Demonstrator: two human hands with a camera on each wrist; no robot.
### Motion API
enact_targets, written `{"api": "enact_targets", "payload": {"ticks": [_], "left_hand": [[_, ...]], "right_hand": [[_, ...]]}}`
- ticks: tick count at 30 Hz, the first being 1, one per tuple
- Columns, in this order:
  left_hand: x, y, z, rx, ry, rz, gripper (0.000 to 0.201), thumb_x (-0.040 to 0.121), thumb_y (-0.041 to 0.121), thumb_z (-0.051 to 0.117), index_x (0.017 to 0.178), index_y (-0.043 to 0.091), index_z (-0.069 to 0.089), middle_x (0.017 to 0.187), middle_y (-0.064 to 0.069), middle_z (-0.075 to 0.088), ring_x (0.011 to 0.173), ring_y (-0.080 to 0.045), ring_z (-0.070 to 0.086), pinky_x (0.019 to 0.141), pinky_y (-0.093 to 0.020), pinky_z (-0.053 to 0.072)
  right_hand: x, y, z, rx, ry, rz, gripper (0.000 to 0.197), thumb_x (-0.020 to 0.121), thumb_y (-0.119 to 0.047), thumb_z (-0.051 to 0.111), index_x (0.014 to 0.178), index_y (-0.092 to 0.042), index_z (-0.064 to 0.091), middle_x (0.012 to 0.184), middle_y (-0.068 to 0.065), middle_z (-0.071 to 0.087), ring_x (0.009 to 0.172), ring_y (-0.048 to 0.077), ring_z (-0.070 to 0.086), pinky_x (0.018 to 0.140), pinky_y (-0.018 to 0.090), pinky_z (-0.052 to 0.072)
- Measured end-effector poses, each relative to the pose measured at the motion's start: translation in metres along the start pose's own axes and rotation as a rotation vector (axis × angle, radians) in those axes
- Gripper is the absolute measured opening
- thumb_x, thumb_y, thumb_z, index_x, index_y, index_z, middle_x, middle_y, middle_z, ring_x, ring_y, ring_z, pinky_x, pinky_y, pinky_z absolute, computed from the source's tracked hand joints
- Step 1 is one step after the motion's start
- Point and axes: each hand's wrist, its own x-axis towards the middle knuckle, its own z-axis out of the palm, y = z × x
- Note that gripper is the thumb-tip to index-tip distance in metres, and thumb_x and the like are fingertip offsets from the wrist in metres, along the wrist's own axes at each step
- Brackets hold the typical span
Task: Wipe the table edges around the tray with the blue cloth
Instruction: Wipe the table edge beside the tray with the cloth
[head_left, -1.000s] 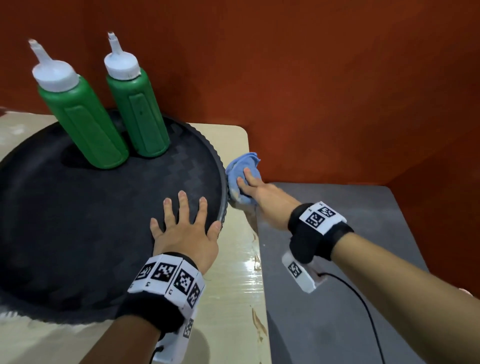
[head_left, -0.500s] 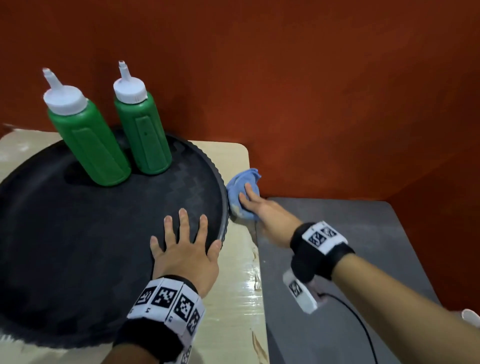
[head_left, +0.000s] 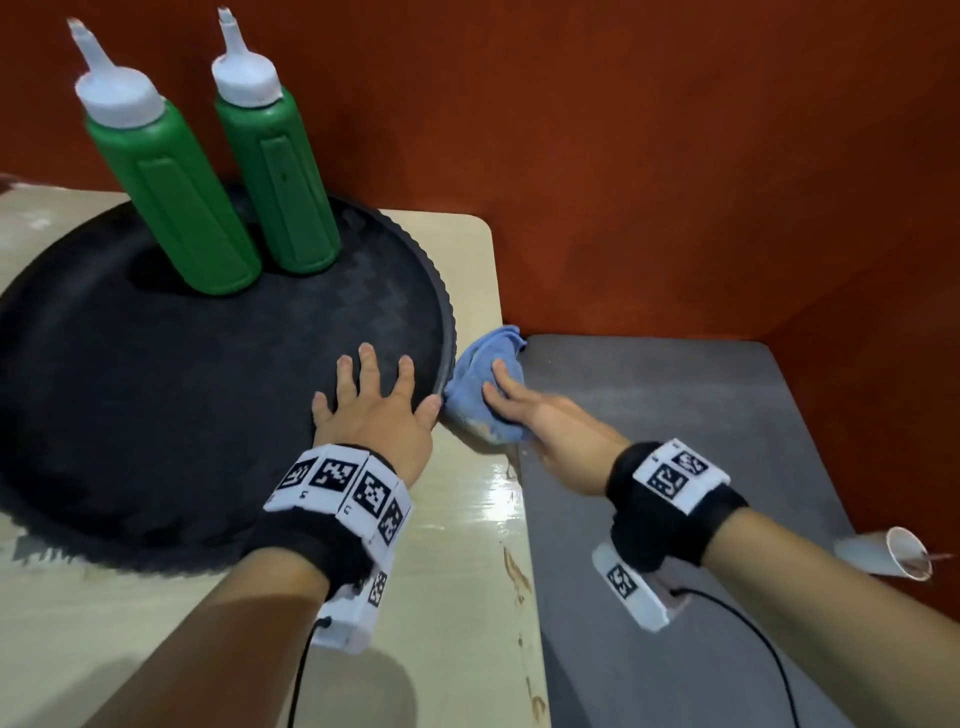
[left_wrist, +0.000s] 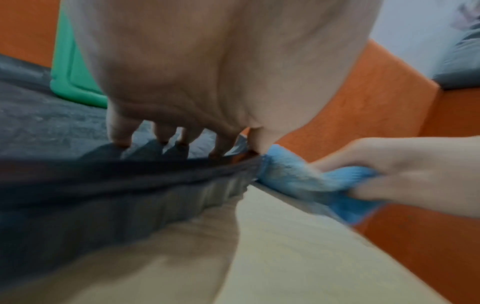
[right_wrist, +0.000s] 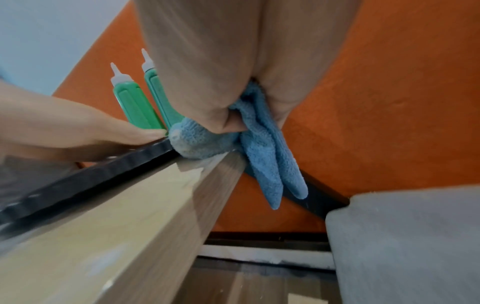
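A round black tray (head_left: 156, 415) lies on the pale wooden table (head_left: 467, 545). My left hand (head_left: 374, 410) presses flat on the tray near its right rim (left_wrist: 155, 195), fingers spread. The blue cloth (head_left: 478, 364) sits on the narrow strip of table between the tray rim and the table's right edge. My right hand (head_left: 540, 415) holds the cloth there, forefinger laid on top. In the right wrist view the thumb and fingers pinch the blue cloth (right_wrist: 262, 156), and part of it hangs down over the table edge (right_wrist: 221, 174). In the left wrist view the cloth (left_wrist: 293, 176) touches the rim.
Two green squeeze bottles (head_left: 171, 197) (head_left: 280, 176) with white nozzles stand at the back of the tray. An orange wall (head_left: 623, 156) rises close behind. A lower grey surface (head_left: 675, 415) adjoins the table on the right, with a tipped paper cup (head_left: 893, 558) on it.
My right hand has slid the blue cloth toward me along the table's right edge, to beside my left thumb. The left hand stays flat on the tray. The head view shifted.
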Motion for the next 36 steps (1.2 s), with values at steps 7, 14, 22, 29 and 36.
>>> {"api": "enact_targets", "payload": {"ticks": [7,14,22,29,36], "left_hand": [[-0.021,-0.003,0.010,0.067,0.001,0.058,0.054,0.100,0.032,0.018,0.150,0.025,-0.002,0.159,-0.008,-0.012,0.147,-0.029,-0.006,0.116,-0.051,0.017],[-0.010,-0.001,0.006,0.059,-0.034,0.075,0.054,0.100,0.029,0.023,0.150,0.026,0.002,0.159,-0.007,-0.011,0.147,-0.030,-0.005,0.113,-0.052,0.024],[-0.014,0.004,0.003,0.098,0.000,0.055,0.062,0.097,0.023,0.034,0.150,0.021,0.002,0.158,-0.013,-0.005,0.146,-0.035,0.001,0.113,-0.053,0.024],[-0.004,0.008,0.016,-0.012,0.136,0.179,0.055,0.101,0.027,0.021,0.150,0.025,-0.002,0.160,-0.003,-0.001,0.147,-0.027,-0.002,0.117,-0.049,0.013],[-0.001,0.006,0.023,-0.023,0.137,0.173,0.054,0.101,0.026,0.018,0.150,0.027,-0.006,0.160,-0.001,-0.003,0.147,-0.026,-0.005,0.118,-0.048,0.008]], "right_hand": [[-0.029,-0.009,0.019,0.041,0.041,-0.022,0.069,0.089,0.007,0.041,0.150,-0.020,0.024,0.161,-0.004,0.003,0.141,0.029,0.033,0.115,0.039,0.028],[-0.013,0.002,0.015,0.097,0.035,-0.002,0.067,0.093,0.000,0.035,0.151,-0.028,0.017,0.160,-0.010,0.000,0.147,0.021,0.016,0.119,0.038,0.021],[-0.031,-0.008,0.022,0.118,0.021,-0.017,0.072,0.090,0.007,0.038,0.152,-0.023,0.015,0.160,-0.009,-0.005,0.147,0.019,0.016,0.119,0.034,0.021],[-0.016,-0.009,0.016,0.207,0.084,0.024,0.070,0.088,0.007,0.036,0.152,-0.018,0.017,0.161,-0.006,-0.005,0.145,0.021,0.022,0.115,0.028,0.026],[-0.016,0.001,0.022,0.503,0.165,0.021,0.057,0.096,-0.008,0.040,0.148,-0.026,0.027,0.156,-0.023,0.008,0.144,0.003,0.018,0.111,0.015,0.020]]}}
